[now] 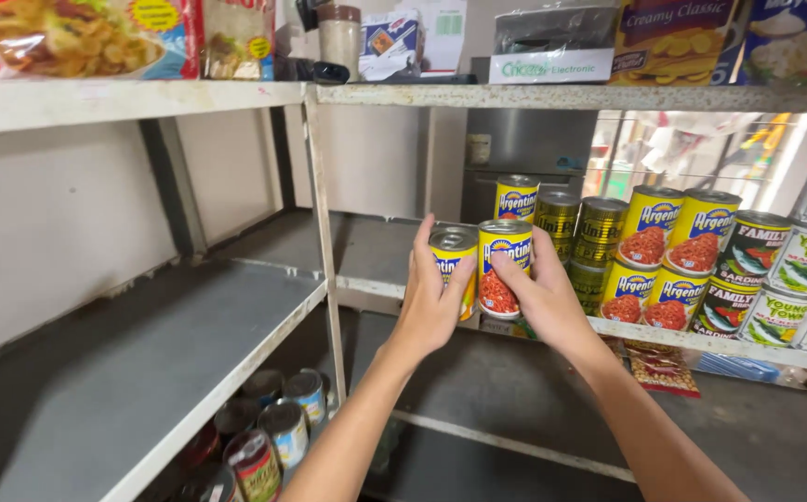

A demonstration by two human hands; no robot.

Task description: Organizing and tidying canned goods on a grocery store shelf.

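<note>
Shop shelving of pale painted metal fills the view, with a grey shelf board (366,244) at chest height running off to the right. Both hands meet at its near edge. The left hand (429,299) is wrapped around a yellow tin (452,263), fingers curled over its left side; the right hand (541,296) grips a second yellow tin with a red picture (504,266), thumb across its front. The two tins stand upright and touch each other, held side by side, seemingly so they line up with the row. Just behind them, another tin of the same kind (516,197) stands alone. To the right, gold-green tins (599,228) and stacked yellow tins (678,251) sit in two tiers with labels facing out, then dark and white fish tins (794,279) farther right. Left of the upright post (322,232) lies a bare grey board. Down near the floor, loose tins (278,428) stand crowded together. Overhead, packets and boxes (552,42) line the top shelf.
</note>
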